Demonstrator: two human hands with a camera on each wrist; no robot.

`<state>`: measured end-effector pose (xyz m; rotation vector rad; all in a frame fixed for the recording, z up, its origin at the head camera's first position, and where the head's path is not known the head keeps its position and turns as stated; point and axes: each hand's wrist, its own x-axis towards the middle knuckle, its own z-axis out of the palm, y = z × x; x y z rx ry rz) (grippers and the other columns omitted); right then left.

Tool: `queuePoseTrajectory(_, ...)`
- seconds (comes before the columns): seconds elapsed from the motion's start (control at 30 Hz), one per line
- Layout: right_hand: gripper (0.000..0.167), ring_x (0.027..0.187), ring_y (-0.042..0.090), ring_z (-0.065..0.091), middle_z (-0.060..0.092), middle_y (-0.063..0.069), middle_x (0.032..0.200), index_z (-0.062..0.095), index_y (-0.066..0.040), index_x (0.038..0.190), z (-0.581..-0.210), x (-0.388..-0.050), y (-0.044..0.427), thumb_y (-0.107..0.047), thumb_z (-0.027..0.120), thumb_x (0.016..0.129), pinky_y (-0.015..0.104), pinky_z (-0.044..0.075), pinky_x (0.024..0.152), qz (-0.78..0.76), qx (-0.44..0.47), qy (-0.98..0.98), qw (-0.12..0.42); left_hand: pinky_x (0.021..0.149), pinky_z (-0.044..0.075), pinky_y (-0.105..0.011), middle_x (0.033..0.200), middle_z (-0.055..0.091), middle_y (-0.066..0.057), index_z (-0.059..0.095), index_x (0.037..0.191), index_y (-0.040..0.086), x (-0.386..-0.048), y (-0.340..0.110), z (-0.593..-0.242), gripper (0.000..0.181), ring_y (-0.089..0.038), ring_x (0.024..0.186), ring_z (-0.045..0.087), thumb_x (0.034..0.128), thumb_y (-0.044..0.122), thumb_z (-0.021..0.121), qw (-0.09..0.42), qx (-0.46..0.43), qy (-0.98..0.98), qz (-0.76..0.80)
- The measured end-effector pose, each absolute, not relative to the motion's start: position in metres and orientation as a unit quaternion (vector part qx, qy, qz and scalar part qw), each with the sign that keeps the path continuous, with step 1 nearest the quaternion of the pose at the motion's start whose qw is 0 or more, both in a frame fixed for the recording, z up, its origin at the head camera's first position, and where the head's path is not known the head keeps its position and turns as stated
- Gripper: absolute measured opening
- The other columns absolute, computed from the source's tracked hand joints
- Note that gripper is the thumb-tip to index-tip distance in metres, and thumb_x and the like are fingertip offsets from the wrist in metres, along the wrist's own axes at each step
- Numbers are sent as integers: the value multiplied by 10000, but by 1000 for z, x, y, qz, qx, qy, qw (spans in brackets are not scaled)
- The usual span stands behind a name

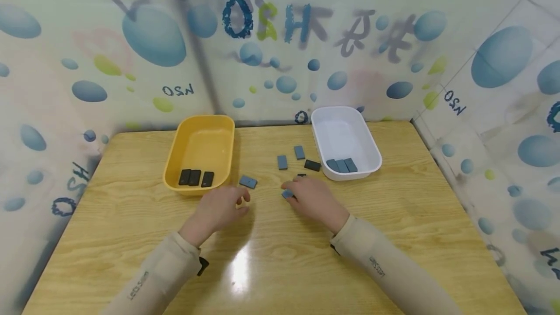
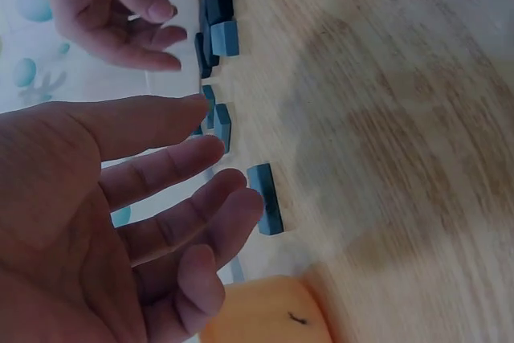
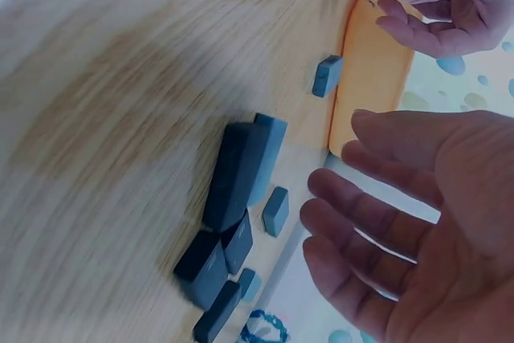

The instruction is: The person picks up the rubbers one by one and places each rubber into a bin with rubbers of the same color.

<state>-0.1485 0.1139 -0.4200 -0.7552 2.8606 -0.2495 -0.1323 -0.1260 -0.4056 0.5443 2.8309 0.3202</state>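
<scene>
My left hand hovers by the near right corner of the yellow bin, fingers loosely bent and holding nothing. A blue-grey rectangular block lies just beyond its fingertips. My right hand is above the table, partly covering a blue-grey block in the head view. In the right wrist view its relaxed fingers stand apart from the blocks, with nothing between them. A dark block lies near there beside a blue-grey one. Farther back are a black block and two blue-grey blocks.
Several black blocks lie at the near end inside the yellow bin. The white bin at the back right holds several blue-grey blocks. Behind the wooden table hangs a patterned curtain.
</scene>
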Motion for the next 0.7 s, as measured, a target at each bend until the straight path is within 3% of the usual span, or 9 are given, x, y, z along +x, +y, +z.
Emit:
queuePoseTrajectory(0.37,402,1041,210,642,652,35,1203,568,-210,1347,-426,-167,80,-256,625,951,386,546,823,-63,-291,951,88,660,500,-362,920,694,-13,692,989,167,-135,-132,-412,171,-166,797,632,870,289,697,134,175,970,105)
queuePoseTrajectory(0.53,421,1000,194,647,649,38,1178,555,-195,1362,-430,-173,70,-264,623,952,358,553,790,-55,-293,951,83,659,495,-356,902,694,-10,692,966,165,-136,-134,-416,162,-150,775,617,869,295,689,141,170,969,113)
queuePoseTrajectory(0.7,426,1040,195,644,640,35,1209,549,-194,1368,-437,-180,59,-286,614,957,357,549,849,-44,-302,950,72,652,488,-354,882,684,6,693,963,167,-136,-137,-419,162,-137,758,602,863,295,687,147,166,968,119)
